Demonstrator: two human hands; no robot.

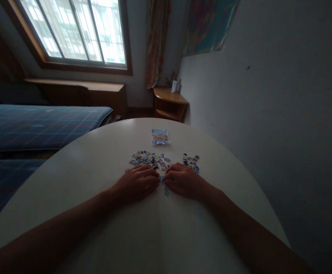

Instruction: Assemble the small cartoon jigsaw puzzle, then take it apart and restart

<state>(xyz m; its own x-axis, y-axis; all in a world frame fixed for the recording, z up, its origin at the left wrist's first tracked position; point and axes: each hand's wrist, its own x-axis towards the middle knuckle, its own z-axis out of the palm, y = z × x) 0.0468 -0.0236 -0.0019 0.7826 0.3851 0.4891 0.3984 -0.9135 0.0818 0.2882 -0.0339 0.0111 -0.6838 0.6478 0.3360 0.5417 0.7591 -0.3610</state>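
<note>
Both my hands rest on a round white table [97, 198], fingertips almost meeting in the middle. My left hand [137, 183] and my right hand [183, 180] have their fingers curled inward and pinched around small puzzle pieces [162, 179] between them. One blue piece [166, 191] lies just below the hands. A scatter of loose jigsaw pieces [150, 158] lies beyond the fingers, and a smaller cluster [191, 160] sits to the right. A small printed picture card [160, 137] lies farther back on the table.
A bed with a blue plaid cover [34, 125] stands to the left of the table. A wooden corner shelf [170, 102] and a window [77, 30] with a curtain are at the back. A white wall [268, 106] is close on the right.
</note>
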